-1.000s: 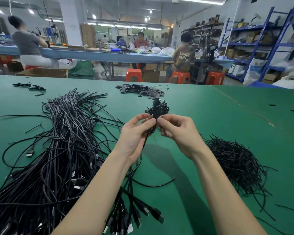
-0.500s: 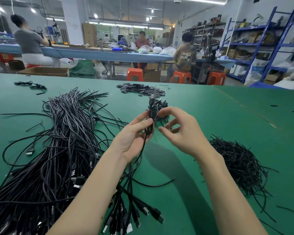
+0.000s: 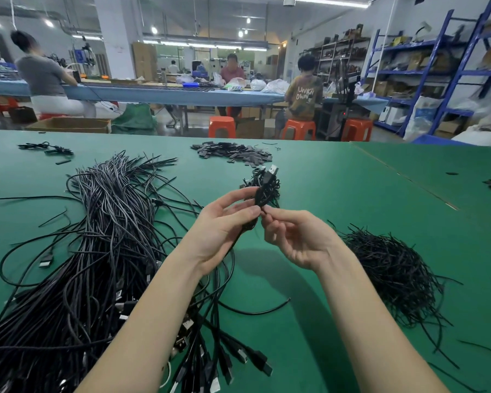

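Note:
Above the green table (image 3: 338, 194) my left hand (image 3: 224, 231) grips a folded black USB cable (image 3: 262, 191) between thumb and fingers. The cable's silver plug (image 3: 273, 169) sticks up past the bundle. My right hand (image 3: 295, 236) is just right of it, and its thumb and forefinger pinch a thin black twist tie (image 3: 264, 211) at the bundle's lower part. The cable's tail hangs down behind my left palm.
A big heap of loose black cables (image 3: 91, 251) covers the table's left side, plugs toward me. A pile of black twist ties (image 3: 391, 273) lies on the right. Small black flat pieces (image 3: 233, 153) lie at the far edge. People sit at a blue bench beyond.
My right hand dropped from the top of the bundle to its lower part and now pinches the tie there. The bundle tilted so its plug points up to the right.

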`<control>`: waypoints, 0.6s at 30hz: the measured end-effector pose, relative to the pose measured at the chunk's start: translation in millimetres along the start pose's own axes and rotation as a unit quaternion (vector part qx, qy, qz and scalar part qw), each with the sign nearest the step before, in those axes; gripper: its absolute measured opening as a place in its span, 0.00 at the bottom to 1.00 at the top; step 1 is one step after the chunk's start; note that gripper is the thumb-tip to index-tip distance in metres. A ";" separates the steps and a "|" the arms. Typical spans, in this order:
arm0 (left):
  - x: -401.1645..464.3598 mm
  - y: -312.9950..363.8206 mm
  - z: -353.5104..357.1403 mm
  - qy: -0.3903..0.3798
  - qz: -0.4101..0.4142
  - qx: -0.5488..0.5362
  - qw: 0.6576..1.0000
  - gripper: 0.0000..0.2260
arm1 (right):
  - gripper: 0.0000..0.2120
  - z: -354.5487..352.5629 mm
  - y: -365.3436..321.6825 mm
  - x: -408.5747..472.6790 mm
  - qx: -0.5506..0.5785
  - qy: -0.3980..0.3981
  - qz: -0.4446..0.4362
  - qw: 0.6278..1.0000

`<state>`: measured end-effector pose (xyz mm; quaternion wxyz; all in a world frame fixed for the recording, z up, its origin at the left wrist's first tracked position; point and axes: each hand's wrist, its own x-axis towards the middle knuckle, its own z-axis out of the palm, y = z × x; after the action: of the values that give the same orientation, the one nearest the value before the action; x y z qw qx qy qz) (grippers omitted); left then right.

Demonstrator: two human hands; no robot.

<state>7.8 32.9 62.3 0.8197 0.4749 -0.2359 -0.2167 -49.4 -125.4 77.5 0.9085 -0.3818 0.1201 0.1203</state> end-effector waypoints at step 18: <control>-0.2 -1.7 -5.7 0.078 -0.079 -0.043 0.993 0.18 | 0.01 -3.7 8.8 6.0 -0.593 0.092 -0.477 0.642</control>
<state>10.7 36.1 58.3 0.8353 0.4721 -0.1233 -0.2532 -46.9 -121.4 67.3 0.4036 -0.8522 -0.0925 -0.3200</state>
